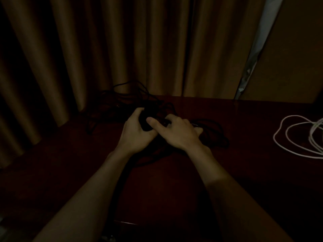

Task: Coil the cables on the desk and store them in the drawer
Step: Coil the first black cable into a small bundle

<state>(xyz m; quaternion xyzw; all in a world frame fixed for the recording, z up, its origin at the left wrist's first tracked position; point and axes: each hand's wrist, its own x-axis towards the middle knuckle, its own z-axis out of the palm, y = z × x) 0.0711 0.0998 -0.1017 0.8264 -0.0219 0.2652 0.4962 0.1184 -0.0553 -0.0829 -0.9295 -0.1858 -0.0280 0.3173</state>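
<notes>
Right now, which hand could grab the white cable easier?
Probably the right hand. Both hands hold the black cable, but the white cable lies on the desk to the right, on that hand's side; the left hand would have to cross over.

Illumination is low, and most surfaces lie in deep shadow. A tan curtain (122, 49) hangs in heavy vertical folds across the rear of the view and drops behind the far edge of a dark, glossy, reddish-brown desk (253, 172), which occupies the lower half. At the upper right, a narrow pale strip (262, 32), possibly daylight at a window edge or a light lining, runs diagonally between the curtain and a flat brown panel (293, 58) behind the desk's rear right corner.
</notes>
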